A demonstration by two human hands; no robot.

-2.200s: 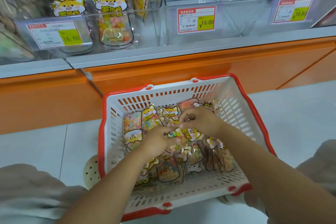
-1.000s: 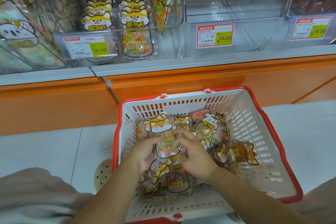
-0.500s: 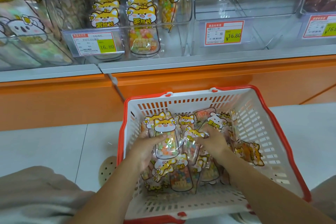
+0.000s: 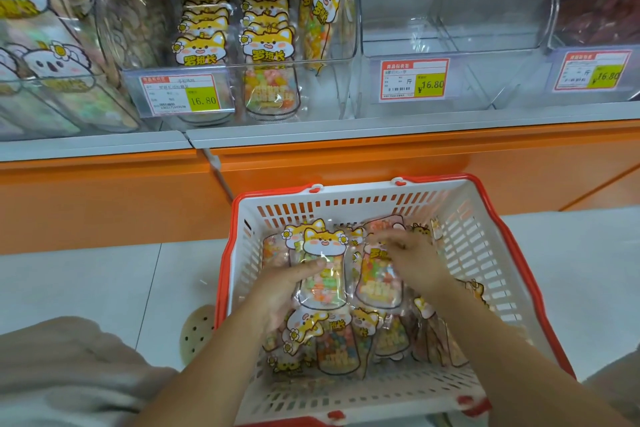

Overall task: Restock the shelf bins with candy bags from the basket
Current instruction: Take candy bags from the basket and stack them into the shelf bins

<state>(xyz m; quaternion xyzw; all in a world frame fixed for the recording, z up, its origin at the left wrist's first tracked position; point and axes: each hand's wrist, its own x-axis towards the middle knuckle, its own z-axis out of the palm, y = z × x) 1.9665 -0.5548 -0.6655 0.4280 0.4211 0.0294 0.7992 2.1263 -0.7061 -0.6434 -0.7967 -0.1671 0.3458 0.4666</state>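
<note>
1. The left hand (image 4: 287, 288) has its grip closed on a fox-faced candy bag (image 4: 323, 274), with the thumb across the bag's front, over the basket's left half.
2. The right hand (image 4: 414, 262) lies on the top of a second bag (image 4: 377, 282), just beside the first. Motion blur hides whether its grip pinches the bag.
3. More bags (image 4: 334, 347) lie heaped toward the near edge of the white, red-rimmed basket (image 4: 346, 199).
4. The basket stands on the floor (image 4: 86, 281), close to the orange shelf base (image 4: 104, 201).
5. Above, at the shelf's front edge, a clear shelf bin (image 4: 341, 90) holds rows of the same bags.
</note>
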